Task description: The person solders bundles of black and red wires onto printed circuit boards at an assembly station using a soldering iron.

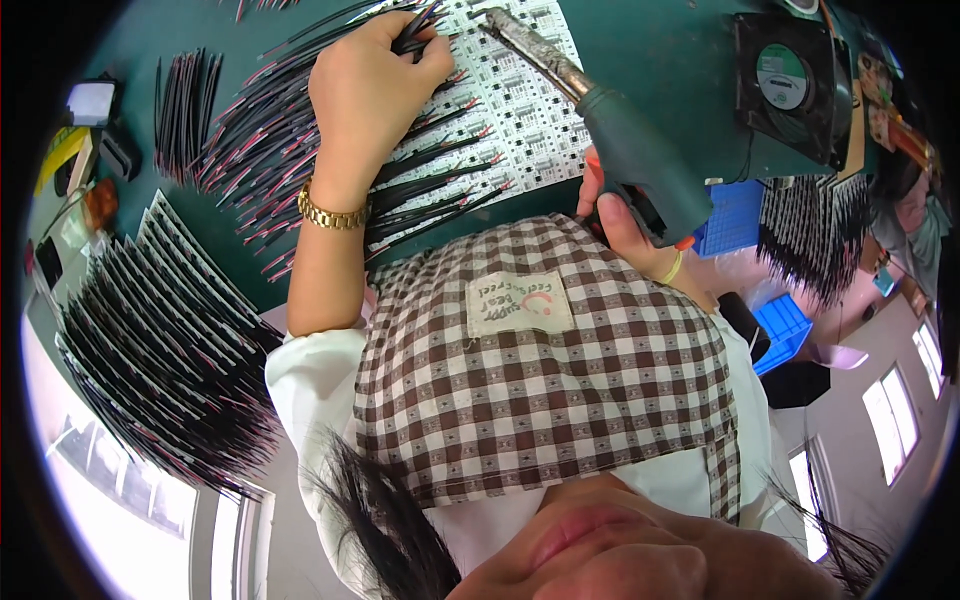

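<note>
My left hand (365,95), with a gold watch at its wrist, is closed on black wires (408,40) above a white circuit board sheet (520,120). In my right hand (625,225) is a dark green, pistol-shaped soldering gun (650,150). Its stained metal barrel slants up and left, the tip over the sheet's upper part and to the right of my left hand. A spread of black wires (270,140) with red and white ends lies under and beside my left forearm. Some of these wires reach across the sheet's left edge. My left fingertips are partly hidden.
A smaller wire bundle (187,110) lies on the green table (650,50) at the left. Stacked wired boards (170,350) rise at lower left, more wired boards (815,235) at right. A black fan (790,85) stands at far right, with blue crates (780,330) below.
</note>
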{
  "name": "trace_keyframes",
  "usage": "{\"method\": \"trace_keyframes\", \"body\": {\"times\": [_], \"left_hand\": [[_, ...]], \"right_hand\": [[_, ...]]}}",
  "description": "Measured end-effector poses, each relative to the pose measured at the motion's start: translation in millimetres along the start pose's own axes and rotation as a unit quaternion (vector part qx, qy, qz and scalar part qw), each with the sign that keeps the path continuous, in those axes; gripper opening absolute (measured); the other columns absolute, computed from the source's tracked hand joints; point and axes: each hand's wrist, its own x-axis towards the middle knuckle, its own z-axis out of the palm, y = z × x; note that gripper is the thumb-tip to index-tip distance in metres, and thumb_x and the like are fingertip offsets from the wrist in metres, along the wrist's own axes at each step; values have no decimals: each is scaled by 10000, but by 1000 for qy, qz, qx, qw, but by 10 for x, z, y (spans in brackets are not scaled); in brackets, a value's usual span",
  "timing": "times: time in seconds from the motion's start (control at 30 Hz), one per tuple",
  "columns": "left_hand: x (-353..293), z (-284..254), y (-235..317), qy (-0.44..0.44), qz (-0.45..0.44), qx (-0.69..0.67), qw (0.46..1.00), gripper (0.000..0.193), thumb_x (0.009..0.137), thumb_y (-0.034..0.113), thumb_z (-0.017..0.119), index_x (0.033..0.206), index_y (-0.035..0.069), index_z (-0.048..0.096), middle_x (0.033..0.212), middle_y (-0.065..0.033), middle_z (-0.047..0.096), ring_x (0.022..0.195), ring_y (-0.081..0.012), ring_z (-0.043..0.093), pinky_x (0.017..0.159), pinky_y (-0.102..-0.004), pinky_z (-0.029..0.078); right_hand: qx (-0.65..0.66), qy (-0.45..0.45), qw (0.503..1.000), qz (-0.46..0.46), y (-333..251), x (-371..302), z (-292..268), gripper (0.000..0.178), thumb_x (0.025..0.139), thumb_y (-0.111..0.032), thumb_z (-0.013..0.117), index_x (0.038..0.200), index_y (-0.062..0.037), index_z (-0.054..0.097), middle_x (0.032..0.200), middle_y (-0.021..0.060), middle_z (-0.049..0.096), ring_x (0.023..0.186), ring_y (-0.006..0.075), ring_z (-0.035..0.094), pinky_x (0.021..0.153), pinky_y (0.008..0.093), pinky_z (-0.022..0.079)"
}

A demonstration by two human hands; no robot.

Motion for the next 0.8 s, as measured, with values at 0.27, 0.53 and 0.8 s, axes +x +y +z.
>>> {"method": "trace_keyframes", "body": {"times": [0.27, 0.53, 0.8], "left_hand": [[-26, -34, 54, -23, -31, -35, 999, 231, 710, 278, 700, 831, 81, 702, 613, -9, 642, 585, -54, 609, 600, -213, 464], [-72, -49, 7, -18, -31, -43, 998, 232, 717, 266, 705, 839, 69, 698, 617, 0, 637, 580, -35, 586, 598, -203, 459], [23, -236, 148, -59, -35, -94, 993, 203, 713, 191, 683, 790, 4, 664, 598, -85, 604, 527, -115, 562, 543, -250, 446]], "right_hand": [[15, 8, 999, 31, -44, 17, 45, 414, 910, -200, 532, 1261, -3, 440, 834, 76, 545, 713, 124, 523, 654, 274, 437], [-8, 47, 999, -3, -49, 33, 100, 267, 854, -122, 593, 1087, 3, 557, 825, 68, 604, 711, 132, 585, 651, 266, 472], [26, 11, 999, 18, -102, -9, 94, 371, 903, -189, 516, 1219, -2, 466, 794, 95, 557, 694, 148, 530, 644, 298, 435]]}}
